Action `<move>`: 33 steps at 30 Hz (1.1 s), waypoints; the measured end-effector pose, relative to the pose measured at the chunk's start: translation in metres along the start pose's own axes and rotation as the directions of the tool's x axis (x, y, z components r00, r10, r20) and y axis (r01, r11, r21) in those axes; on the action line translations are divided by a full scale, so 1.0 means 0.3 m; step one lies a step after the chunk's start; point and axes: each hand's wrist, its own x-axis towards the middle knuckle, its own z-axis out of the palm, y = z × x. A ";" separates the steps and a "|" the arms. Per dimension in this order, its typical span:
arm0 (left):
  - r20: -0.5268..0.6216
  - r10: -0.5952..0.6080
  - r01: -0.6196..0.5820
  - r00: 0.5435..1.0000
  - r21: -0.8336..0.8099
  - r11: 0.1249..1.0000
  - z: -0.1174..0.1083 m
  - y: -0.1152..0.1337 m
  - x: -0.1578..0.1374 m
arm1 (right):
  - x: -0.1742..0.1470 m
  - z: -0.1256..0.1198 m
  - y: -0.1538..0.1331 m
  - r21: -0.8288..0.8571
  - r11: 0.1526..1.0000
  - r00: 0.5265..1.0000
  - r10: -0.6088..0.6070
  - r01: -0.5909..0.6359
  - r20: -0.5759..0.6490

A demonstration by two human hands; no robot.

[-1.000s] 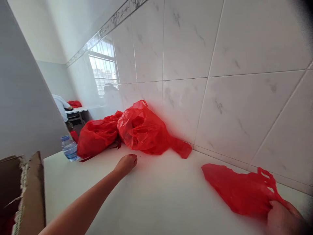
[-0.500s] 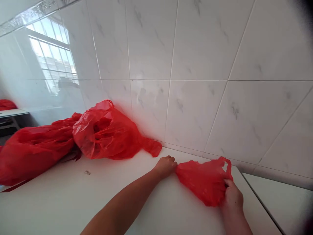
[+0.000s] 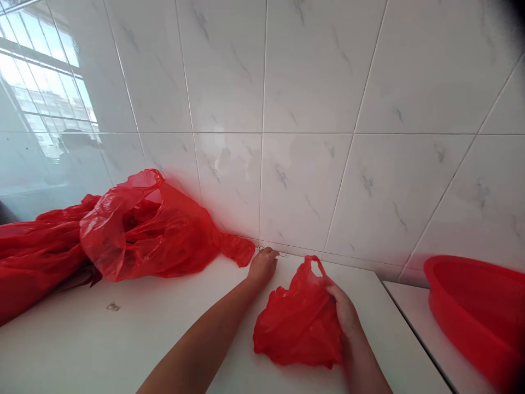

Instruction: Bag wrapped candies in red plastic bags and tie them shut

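Note:
A crumpled red plastic bag hangs from my right hand, whose thumb and fingers are closed on it just below its looped handle. My left hand is at the back of the white tabletop, close to the tiled wall. Its fingers curl over a thin white strip, which shows on both sides of them; the fingertips are hidden. Just left of that hand lies the tail of a large, bunched red plastic bag.
More red plastic is heaped at the far left. A small mark or scrap is on the white tabletop. To the right, past a dark gap, a red basin stands on another white surface. White tiles rise behind.
The view has turned right, bringing the red basin in. My right hand has brought the small bag left and nearer, away from my left hand, which now reaches the white strip by the wall.

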 end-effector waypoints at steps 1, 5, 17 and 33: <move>-0.004 -0.015 0.015 1.000 -0.078 0.997 -0.006 0.009 -0.044 | -0.007 0.013 -0.005 0.000 1.000 0.999 0.012 -0.012 0.036; 0.098 -0.015 0.053 0.995 -0.400 0.915 -0.040 0.052 -0.237 | -0.021 0.056 -0.012 -0.018 1.000 0.995 0.027 -0.025 0.096; -0.017 -0.303 0.170 0.953 -0.797 0.579 -0.142 -0.060 -0.448 | -0.053 0.059 -0.046 -0.221 0.972 0.979 -0.118 0.080 -0.165; -0.072 -0.330 0.110 0.941 -0.858 0.501 -0.127 -0.032 -0.466 | -0.219 0.228 -0.014 -0.586 0.788 0.981 -0.178 0.190 0.080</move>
